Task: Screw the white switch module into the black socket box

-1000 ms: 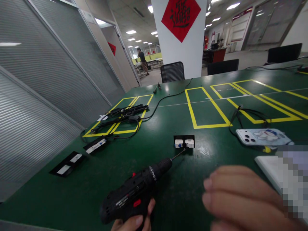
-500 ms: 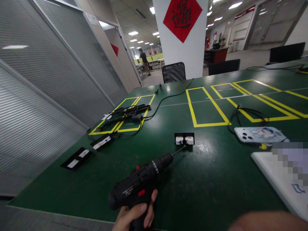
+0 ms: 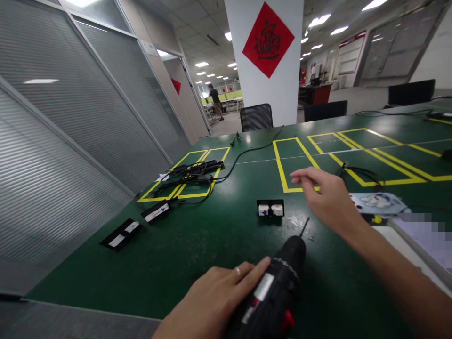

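My left hand [image 3: 219, 294], with a ring on one finger, lies closed over the body of a black cordless drill [image 3: 271, 292] at the bottom of the view. The drill's long thin bit [image 3: 304, 227] points forward and slightly right, over the green table. Its handle is out of sight. Ahead and to the right, my right hand [image 3: 323, 195] is raised with the fingers pressed together. Whatever may be between those fingertips is too small to make out. Just beyond the drill, white sockets [image 3: 271, 209] show in an open black slot in the tabletop.
Black power strips with cables [image 3: 192, 173] lie on yellow tape outlines at the left. Nearer are two black panels [image 3: 120, 234] with white parts. On the right are a phone in a patterned case [image 3: 379, 201] and a white box [image 3: 399, 245]. Chairs [image 3: 256, 117] stand beyond the table.
The drill has moved right and turned, its bit swinging away from the sockets. My left hand now lies over its body instead of its handle. My right hand has risen beyond the bit.
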{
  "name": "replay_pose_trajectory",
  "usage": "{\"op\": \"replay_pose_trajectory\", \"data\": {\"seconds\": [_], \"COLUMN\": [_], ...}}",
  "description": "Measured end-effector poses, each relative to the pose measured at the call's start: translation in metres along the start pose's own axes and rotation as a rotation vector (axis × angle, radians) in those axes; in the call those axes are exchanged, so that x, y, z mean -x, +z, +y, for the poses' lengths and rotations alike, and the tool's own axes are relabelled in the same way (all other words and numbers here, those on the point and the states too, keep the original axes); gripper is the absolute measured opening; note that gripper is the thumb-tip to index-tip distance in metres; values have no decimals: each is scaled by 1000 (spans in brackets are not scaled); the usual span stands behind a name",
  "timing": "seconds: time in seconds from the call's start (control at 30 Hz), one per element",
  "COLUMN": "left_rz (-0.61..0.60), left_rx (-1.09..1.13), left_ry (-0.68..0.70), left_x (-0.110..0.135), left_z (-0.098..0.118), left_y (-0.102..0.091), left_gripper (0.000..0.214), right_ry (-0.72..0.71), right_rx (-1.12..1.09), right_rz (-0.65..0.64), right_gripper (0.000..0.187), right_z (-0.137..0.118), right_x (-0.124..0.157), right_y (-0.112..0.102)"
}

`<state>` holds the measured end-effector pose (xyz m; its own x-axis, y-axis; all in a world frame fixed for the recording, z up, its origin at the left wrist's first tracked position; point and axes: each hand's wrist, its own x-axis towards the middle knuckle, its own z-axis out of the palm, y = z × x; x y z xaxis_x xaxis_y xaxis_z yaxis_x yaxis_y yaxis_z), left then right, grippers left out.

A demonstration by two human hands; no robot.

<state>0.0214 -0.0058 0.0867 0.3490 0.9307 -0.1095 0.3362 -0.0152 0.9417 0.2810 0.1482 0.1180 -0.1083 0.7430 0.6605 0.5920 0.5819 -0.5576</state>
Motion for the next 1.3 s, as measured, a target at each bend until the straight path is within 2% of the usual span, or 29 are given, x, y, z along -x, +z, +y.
{"op": "replay_pose_trajectory", "data": {"seconds": [0.03,0.07,0.1,0.17,0.27,0.4,0.47,0.57,0.6,0.63,0.67,0.7,0.77,0.87,1.0,1.17,1.3], "left_rz": [-120,-221,-289,-369,-387,-377,-418,-495,-454,-347,-166,-56,23,22,23,61,76], "left_rx": [-365,-621,-775,-925,-986,-900,-858,-835,-857,-895,-952,-978,-1004,-1037,-1068,-1110,-1129], "left_ry": [78,196,303,426,442,388,402,435,448,473,496,498,519,593,675,712,723], "left_x": [-16,-33,-47,-70,-86,-87,-84,-87,-93,-101,-111,-123,-148,-178,-190,-193,-195], "left_z": [6,9,11,8,-1,-3,3,15,18,19,19,16,3,-25,-53,-60,-58], "left_y": [7,14,20,33,48,55,50,32,23,13,4,-5,-18,-26,-20,-15,-13], "left_gripper": [65,70,77,80,83,97,97,94,91,84,73,65,52,52,55,37,35], "right_ry": [7,18,38,82,155,238,265,271,268,267,271,279,301,325,336,341,342], "right_rx": [-3,2,10,53,113,134,125,85,63,40,18,-3,-37,-103,-177,-214,-222], "right_rz": [-50,-94,-135,-212,-294,-386,-435,-483,-491,-500,-509,-518,-524,-509,-484,-475,-479], "right_gripper": [27,28,28,28,29,36,38,36,35,35,34,33,33,33,32,32,32], "right_z": [6,13,19,33,53,74,79,81,81,81,81,81,83,87,90,93,94], "right_x": [-3,-5,-5,-3,3,12,15,17,18,18,18,18,19,23,27,28,28], "right_y": [10,22,34,57,83,95,97,99,99,100,100,100,100,97,95,97,98]}}
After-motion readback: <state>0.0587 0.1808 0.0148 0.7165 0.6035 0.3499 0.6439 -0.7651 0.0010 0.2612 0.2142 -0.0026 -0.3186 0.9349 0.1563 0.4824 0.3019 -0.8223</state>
